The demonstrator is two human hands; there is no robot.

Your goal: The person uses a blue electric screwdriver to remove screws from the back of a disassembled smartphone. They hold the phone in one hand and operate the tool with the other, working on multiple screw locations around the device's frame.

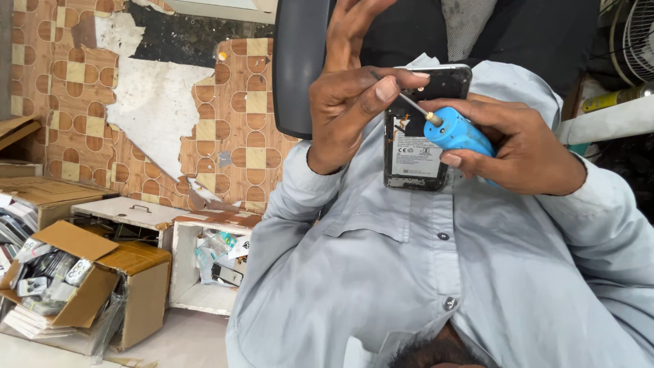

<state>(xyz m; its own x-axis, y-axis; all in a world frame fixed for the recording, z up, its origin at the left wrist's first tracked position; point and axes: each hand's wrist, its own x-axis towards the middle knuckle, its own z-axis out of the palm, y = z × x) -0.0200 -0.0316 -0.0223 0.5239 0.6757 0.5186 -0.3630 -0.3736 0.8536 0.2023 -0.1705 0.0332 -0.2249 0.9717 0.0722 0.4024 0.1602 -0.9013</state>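
The left hand [340, 112] is clenched on the left long edge of a phone [415, 160]. Its thumb [381, 88] lies across the phone's upper end and touches the thin metal bit [409, 103] of a screwdriver [460, 135], while 2 fingers stretch up and away above the thumb. The phone stands upright between both hands with its back cover off, so the battery with its white label faces the camera. The right hand [524, 153], just right of the phone, grasps the blue screwdriver body, with the thumb underneath and the fingers wrapped over the top. The bit slants from this hand up and left across the phone's top, and its tip is hidden near the left thumb. Both hands are held close in front of a grey buttoned shirt [409, 272], whose sleeves run down and outward from the wrists. Right behind the left hand is a dark rounded panel [296, 68]; what it belongs to cannot be told. Farther left of that hand, the floor covering [245, 129] has a brown and cream pattern and is torn away in patches. On it, well below and left of the left hand, sits a white open cabinet [197, 259] and 1 open cardboard box [68, 272] stuffed with small packets. Far to the right of the right hand are a pale tube [606, 123] and, above it, part of a fan [637, 34].
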